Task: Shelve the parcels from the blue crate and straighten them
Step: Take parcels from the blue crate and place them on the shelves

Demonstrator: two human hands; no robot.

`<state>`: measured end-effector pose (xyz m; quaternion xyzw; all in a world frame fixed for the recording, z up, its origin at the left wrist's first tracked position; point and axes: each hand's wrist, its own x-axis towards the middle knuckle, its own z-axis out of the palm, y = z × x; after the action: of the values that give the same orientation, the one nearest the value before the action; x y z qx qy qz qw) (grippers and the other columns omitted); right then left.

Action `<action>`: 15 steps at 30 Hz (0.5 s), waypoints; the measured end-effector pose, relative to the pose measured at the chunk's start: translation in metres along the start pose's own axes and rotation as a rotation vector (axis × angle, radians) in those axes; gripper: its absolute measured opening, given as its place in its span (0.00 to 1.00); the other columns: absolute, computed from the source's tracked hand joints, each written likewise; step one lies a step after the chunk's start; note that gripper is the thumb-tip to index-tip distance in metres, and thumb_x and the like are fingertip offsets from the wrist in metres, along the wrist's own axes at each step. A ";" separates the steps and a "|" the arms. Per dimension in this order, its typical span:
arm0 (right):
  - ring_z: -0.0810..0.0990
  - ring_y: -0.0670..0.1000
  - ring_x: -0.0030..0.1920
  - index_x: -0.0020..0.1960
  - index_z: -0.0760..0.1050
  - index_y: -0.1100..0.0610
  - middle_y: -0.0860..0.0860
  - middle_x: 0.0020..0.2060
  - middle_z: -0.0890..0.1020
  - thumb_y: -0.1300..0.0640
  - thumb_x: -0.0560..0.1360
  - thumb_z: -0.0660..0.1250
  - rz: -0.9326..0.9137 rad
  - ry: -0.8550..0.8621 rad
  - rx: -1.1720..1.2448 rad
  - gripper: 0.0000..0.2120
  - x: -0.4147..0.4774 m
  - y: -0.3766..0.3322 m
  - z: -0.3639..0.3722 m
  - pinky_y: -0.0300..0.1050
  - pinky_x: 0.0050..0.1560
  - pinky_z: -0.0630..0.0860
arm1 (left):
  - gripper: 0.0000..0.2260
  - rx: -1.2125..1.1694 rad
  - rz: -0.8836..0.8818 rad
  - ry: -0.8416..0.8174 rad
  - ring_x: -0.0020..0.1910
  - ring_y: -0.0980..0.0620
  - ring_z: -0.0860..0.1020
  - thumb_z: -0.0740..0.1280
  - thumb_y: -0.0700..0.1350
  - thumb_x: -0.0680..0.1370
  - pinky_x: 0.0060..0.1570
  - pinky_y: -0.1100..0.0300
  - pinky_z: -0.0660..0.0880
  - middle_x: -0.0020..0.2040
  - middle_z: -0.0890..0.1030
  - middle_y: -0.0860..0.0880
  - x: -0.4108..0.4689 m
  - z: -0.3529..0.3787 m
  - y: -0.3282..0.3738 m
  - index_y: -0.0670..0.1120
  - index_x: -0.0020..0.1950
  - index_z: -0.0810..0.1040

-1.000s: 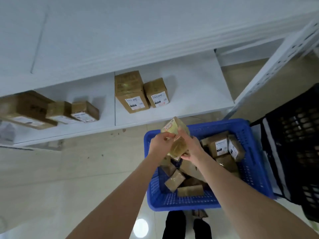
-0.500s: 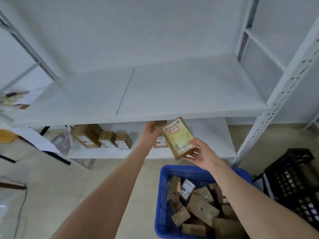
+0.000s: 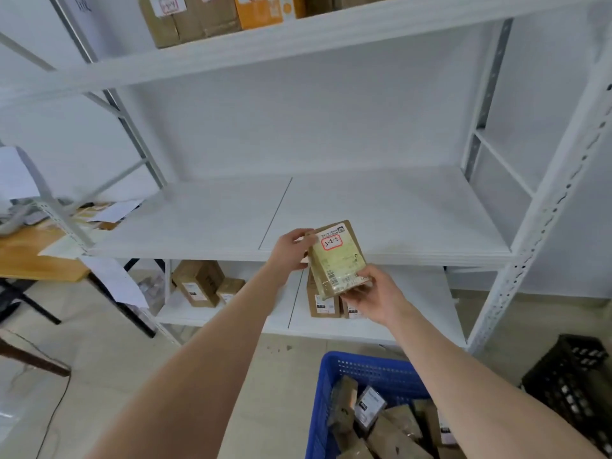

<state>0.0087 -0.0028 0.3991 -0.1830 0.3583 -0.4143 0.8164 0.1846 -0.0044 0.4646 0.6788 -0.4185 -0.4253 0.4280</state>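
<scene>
Both your hands were clamped on one small brown parcel [image 3: 337, 260], held in the air just in front of the front edge of the middle shelf [image 3: 397, 213] of the white rack. Your left hand [image 3: 291, 248] gripped the parcel's upper left edge, thumb on the labelled face. Your right hand [image 3: 374, 293] held its lower right corner from beneath, fingers curled round it. The parcel was tilted, label facing you; the label carried a handwritten code in a red-outlined box and a barcode near the lower edge.

The blue crate [image 3: 364, 362] stood on the floor below your right forearm, with several brown parcels [image 3: 390, 425] lying jumbled inside. A black crate [image 3: 569, 385] stood just to its right.

On the lower shelf [image 3: 414, 309], a large brown box [image 3: 197, 283] and a smaller one [image 3: 230, 289] sat at the left. Further boxes [image 3: 321, 303] stood behind the held parcel, partly hidden by it. The top shelf [image 3: 298, 38] carried brown boxes [image 3: 185, 18] and an orange box [image 3: 261, 9].

A wooden worktop [image 3: 33, 260] with loose papers [image 3: 116, 210] stood left of the rack.
</scene>
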 end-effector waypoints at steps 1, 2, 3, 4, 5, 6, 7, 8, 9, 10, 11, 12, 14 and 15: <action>0.76 0.63 0.60 0.57 0.72 0.63 0.65 0.54 0.77 0.68 0.75 0.59 0.015 0.000 -0.008 0.12 -0.001 0.000 0.003 0.59 0.66 0.71 | 0.11 0.002 0.002 -0.004 0.51 0.48 0.80 0.65 0.45 0.79 0.48 0.55 0.78 0.55 0.82 0.43 0.000 -0.003 0.000 0.48 0.61 0.77; 0.76 0.64 0.61 0.59 0.72 0.62 0.65 0.56 0.77 0.68 0.74 0.59 0.025 0.006 -0.014 0.14 -0.002 0.001 0.007 0.59 0.65 0.72 | 0.11 -0.009 0.010 -0.006 0.50 0.48 0.80 0.64 0.44 0.79 0.46 0.57 0.78 0.55 0.82 0.43 0.001 -0.007 -0.001 0.47 0.61 0.77; 0.76 0.64 0.61 0.61 0.71 0.62 0.66 0.58 0.76 0.68 0.74 0.59 0.025 0.020 -0.027 0.15 -0.003 0.003 0.011 0.59 0.64 0.73 | 0.11 -0.017 0.030 -0.008 0.49 0.48 0.80 0.64 0.42 0.79 0.43 0.58 0.78 0.54 0.81 0.43 0.001 -0.010 0.000 0.45 0.61 0.76; 0.76 0.64 0.62 0.62 0.71 0.62 0.66 0.59 0.76 0.69 0.74 0.59 0.027 0.028 -0.043 0.17 -0.002 0.006 0.014 0.58 0.64 0.74 | 0.11 -0.033 0.050 -0.014 0.47 0.48 0.79 0.64 0.41 0.79 0.42 0.59 0.78 0.52 0.81 0.44 0.001 -0.013 -0.001 0.44 0.61 0.76; 0.76 0.64 0.61 0.63 0.71 0.62 0.66 0.60 0.76 0.69 0.74 0.59 0.026 0.034 -0.061 0.18 -0.001 0.009 0.018 0.58 0.63 0.74 | 0.10 -0.038 0.067 -0.024 0.47 0.49 0.79 0.63 0.39 0.79 0.42 0.59 0.78 0.52 0.81 0.44 0.002 -0.017 0.000 0.44 0.61 0.76; 0.76 0.64 0.61 0.62 0.71 0.62 0.66 0.60 0.76 0.69 0.74 0.59 0.021 0.045 -0.087 0.17 -0.001 0.013 0.022 0.57 0.63 0.74 | 0.10 -0.035 0.082 -0.033 0.46 0.48 0.79 0.62 0.38 0.80 0.43 0.59 0.77 0.52 0.80 0.44 0.003 -0.021 -0.001 0.43 0.60 0.76; 0.76 0.64 0.61 0.61 0.72 0.61 0.65 0.59 0.76 0.69 0.74 0.59 0.014 0.057 -0.107 0.16 0.000 0.017 0.026 0.57 0.63 0.74 | 0.10 -0.023 0.089 -0.034 0.46 0.48 0.79 0.62 0.38 0.80 0.43 0.59 0.77 0.52 0.80 0.44 0.004 -0.025 -0.002 0.43 0.60 0.76; 0.76 0.64 0.61 0.60 0.72 0.61 0.64 0.58 0.77 0.68 0.74 0.59 0.008 0.058 -0.112 0.15 0.000 0.020 0.029 0.58 0.64 0.74 | 0.09 -0.007 0.091 -0.029 0.46 0.48 0.79 0.62 0.38 0.79 0.42 0.59 0.77 0.53 0.80 0.44 0.007 -0.030 -0.004 0.42 0.59 0.75; 0.76 0.63 0.60 0.59 0.72 0.60 0.64 0.57 0.77 0.67 0.75 0.60 0.005 0.065 -0.110 0.13 0.000 0.023 0.033 0.59 0.65 0.72 | 0.09 0.023 0.078 -0.024 0.46 0.48 0.79 0.62 0.39 0.79 0.42 0.59 0.77 0.53 0.80 0.43 0.008 -0.035 -0.006 0.42 0.58 0.75; 0.77 0.63 0.58 0.57 0.72 0.60 0.63 0.55 0.78 0.65 0.75 0.61 -0.002 0.072 -0.106 0.11 -0.001 0.024 0.037 0.61 0.65 0.71 | 0.08 0.071 0.054 -0.022 0.45 0.48 0.78 0.63 0.41 0.79 0.43 0.57 0.77 0.53 0.80 0.43 0.010 -0.041 -0.010 0.42 0.57 0.75; 0.78 0.62 0.55 0.55 0.72 0.60 0.61 0.52 0.79 0.63 0.75 0.62 -0.019 0.103 -0.109 0.08 0.000 0.022 0.042 0.62 0.64 0.72 | 0.09 0.148 0.021 -0.031 0.46 0.48 0.78 0.65 0.44 0.78 0.45 0.55 0.77 0.53 0.80 0.43 0.010 -0.047 -0.013 0.42 0.56 0.75; 0.78 0.61 0.52 0.54 0.72 0.60 0.60 0.50 0.79 0.61 0.76 0.64 -0.041 0.140 -0.129 0.07 0.001 0.019 0.048 0.62 0.61 0.74 | 0.13 0.243 -0.011 -0.050 0.48 0.48 0.77 0.66 0.49 0.77 0.47 0.54 0.76 0.53 0.80 0.44 0.012 -0.054 -0.017 0.42 0.57 0.74; 0.79 0.58 0.49 0.60 0.72 0.60 0.58 0.51 0.80 0.58 0.74 0.68 -0.097 0.218 -0.313 0.17 0.009 0.012 0.057 0.57 0.48 0.79 | 0.23 0.375 -0.028 -0.090 0.55 0.47 0.76 0.69 0.56 0.75 0.53 0.52 0.74 0.57 0.77 0.45 0.014 -0.067 -0.025 0.42 0.63 0.72; 0.79 0.57 0.49 0.66 0.70 0.57 0.57 0.53 0.80 0.57 0.72 0.71 -0.124 0.242 -0.447 0.24 0.013 0.008 0.061 0.53 0.43 0.79 | 0.28 0.377 -0.004 -0.094 0.59 0.47 0.74 0.70 0.57 0.74 0.55 0.54 0.72 0.61 0.75 0.45 0.014 -0.071 -0.027 0.42 0.67 0.69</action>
<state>0.0638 -0.0083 0.4299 -0.3296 0.5240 -0.3928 0.6800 0.2610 0.0061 0.4555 0.7271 -0.5090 -0.3714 0.2726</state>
